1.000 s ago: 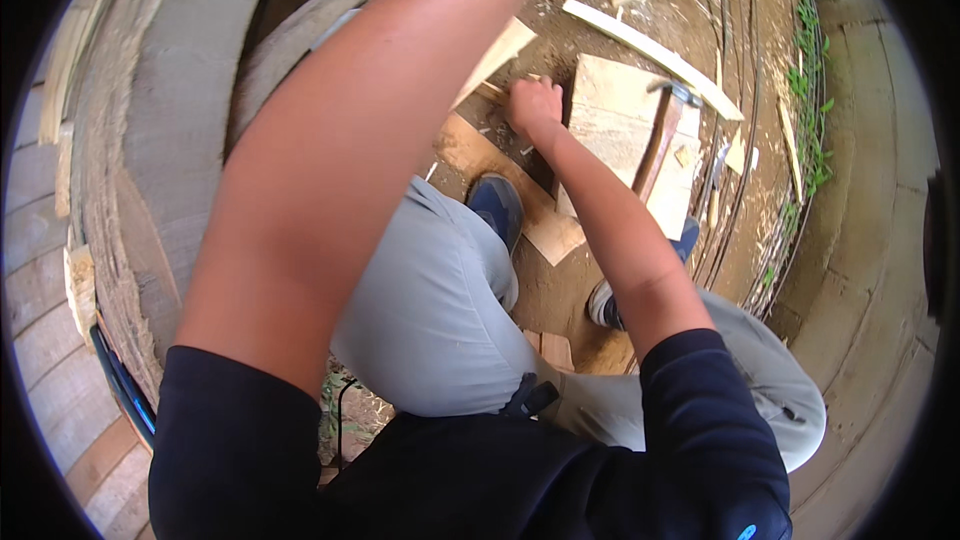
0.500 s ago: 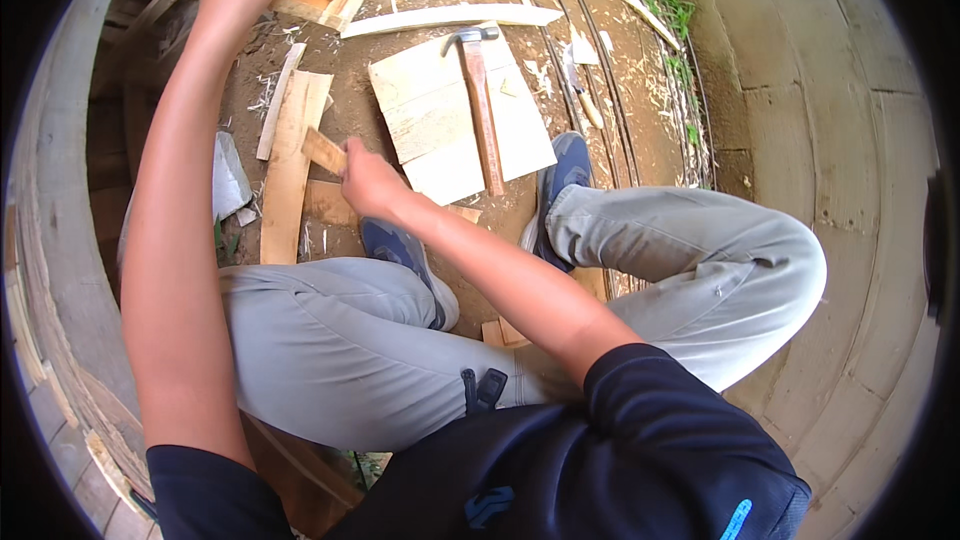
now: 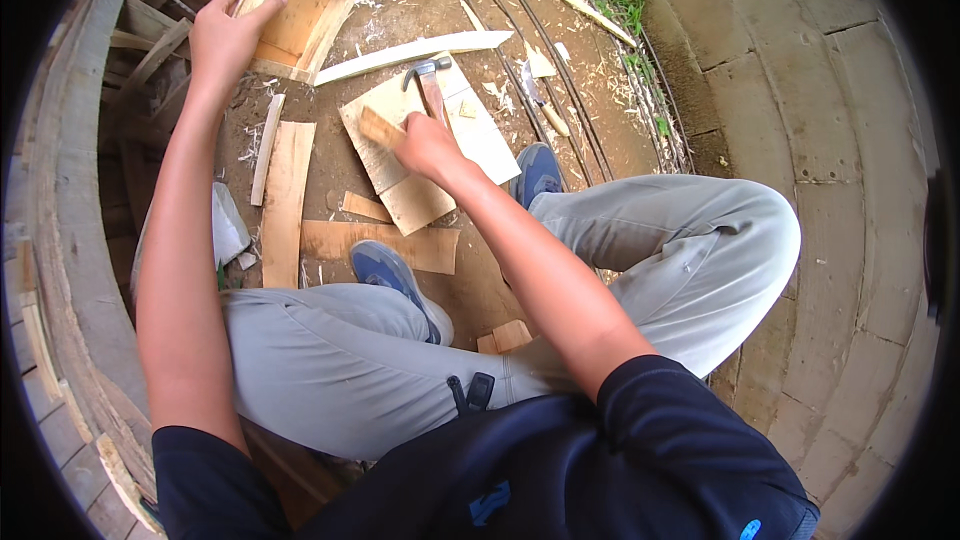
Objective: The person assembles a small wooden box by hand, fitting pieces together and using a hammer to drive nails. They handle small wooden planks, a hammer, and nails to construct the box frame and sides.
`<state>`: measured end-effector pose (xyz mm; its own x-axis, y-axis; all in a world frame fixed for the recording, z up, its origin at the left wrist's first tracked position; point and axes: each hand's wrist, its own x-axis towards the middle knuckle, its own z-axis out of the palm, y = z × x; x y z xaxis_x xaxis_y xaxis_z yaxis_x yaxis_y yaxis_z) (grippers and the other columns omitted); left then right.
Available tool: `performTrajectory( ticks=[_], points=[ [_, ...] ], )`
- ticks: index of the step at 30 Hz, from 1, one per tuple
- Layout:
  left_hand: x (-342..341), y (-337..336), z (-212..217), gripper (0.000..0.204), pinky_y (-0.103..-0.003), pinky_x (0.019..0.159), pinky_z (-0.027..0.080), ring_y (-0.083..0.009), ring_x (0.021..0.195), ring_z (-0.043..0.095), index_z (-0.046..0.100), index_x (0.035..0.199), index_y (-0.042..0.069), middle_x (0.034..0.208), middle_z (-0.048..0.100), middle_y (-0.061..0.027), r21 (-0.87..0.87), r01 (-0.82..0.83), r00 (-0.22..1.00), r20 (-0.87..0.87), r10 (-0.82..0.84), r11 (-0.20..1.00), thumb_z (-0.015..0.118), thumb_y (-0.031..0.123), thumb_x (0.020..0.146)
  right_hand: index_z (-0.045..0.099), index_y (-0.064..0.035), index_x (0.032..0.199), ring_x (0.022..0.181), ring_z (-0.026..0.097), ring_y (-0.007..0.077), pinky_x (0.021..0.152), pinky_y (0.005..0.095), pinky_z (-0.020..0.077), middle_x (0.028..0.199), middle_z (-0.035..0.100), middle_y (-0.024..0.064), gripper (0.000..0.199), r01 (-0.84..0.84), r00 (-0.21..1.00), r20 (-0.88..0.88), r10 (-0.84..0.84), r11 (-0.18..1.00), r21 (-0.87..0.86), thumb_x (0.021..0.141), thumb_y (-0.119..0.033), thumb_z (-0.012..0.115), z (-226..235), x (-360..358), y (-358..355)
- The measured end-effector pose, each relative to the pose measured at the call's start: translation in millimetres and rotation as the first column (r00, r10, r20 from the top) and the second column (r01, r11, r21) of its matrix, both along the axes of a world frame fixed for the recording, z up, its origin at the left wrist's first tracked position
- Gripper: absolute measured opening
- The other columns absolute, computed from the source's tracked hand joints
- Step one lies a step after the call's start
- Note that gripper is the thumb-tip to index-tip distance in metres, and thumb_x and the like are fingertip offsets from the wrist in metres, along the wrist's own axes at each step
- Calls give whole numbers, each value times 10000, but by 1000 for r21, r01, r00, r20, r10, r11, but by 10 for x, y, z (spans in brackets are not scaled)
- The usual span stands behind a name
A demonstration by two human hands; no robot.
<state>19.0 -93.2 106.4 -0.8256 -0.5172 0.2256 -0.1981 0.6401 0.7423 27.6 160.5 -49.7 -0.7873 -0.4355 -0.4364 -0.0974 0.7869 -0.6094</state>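
Observation:
At the far left, my left hand (image 3: 225,30) grips the edge of a wooden box (image 3: 300,15), which is tilted with its hollow inside showing. My right hand (image 3: 430,148) is closed round a short piece of wood (image 3: 380,127), whose end sticks out to the left. It is over a pale square wooden board (image 3: 385,165) on the ground. A claw hammer (image 3: 428,68) lies on that board; my right hand covers much of its handle. A knife with a wooden handle (image 3: 555,120) lies on the dirt right of the board.
A long pale wood strip (image 3: 420,52) lies beyond the board. Planks (image 3: 288,205) and a white stone block (image 3: 230,224) are at left. Dark cables (image 3: 560,55) run along the dirt, strewn with shavings. A block wall (image 3: 770,80) rises at right; stacked timber (image 3: 150,70) is at far left.
My right hand has carried the short piece of wood rightward from beside the planks to over the board. The box has come further into view in my left hand. The view has shifted slightly.

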Motion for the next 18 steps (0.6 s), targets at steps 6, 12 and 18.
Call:
performTrajectory(
  ticks=[6, 12, 18],
  points=[
    [57, -10, -68, 575, -300, 949, 522, -163, 1041, 717, 678, 1338, 66, 1193, 754, -121, -20, 35, 999, 41, -34, 999, 806, 273, 817, 762, -28, 900, 862, 733, 374, 827, 451, 574, 913, 741, 223, 212, 368, 838, -283, -467, 865, -340, 878, -237, 741, -246, -732, 438],
    [26, 297, -157, 638, -407, 892, 615, -239, 971, 753, 629, 1404, 104, 1244, 722, -185, -124, 189, 961, 230, -157, 974, 810, 202, 801, 767, -62, 1006, 983, 734, 370, 905, 454, 548, 1055, 755, 183, 263, 689, 691, -327, -645, 724, 28, 902, -218, 583, -1493, -2038, 1883],
    [140, 390, -177, 614, -330, 990, 520, -185, 1093, 696, 673, 1338, 25, 1208, 743, -154, 57, 303, 878, 371, -302, 951, 806, 109, 745, 737, -53, 1167, 1080, 708, 367, 936, 447, 550, 1136, 735, 223, 399, 601, 790, -248, -561, 788, 131, 897, -345, 717, -2014, -2399, 2048]
  ],
)
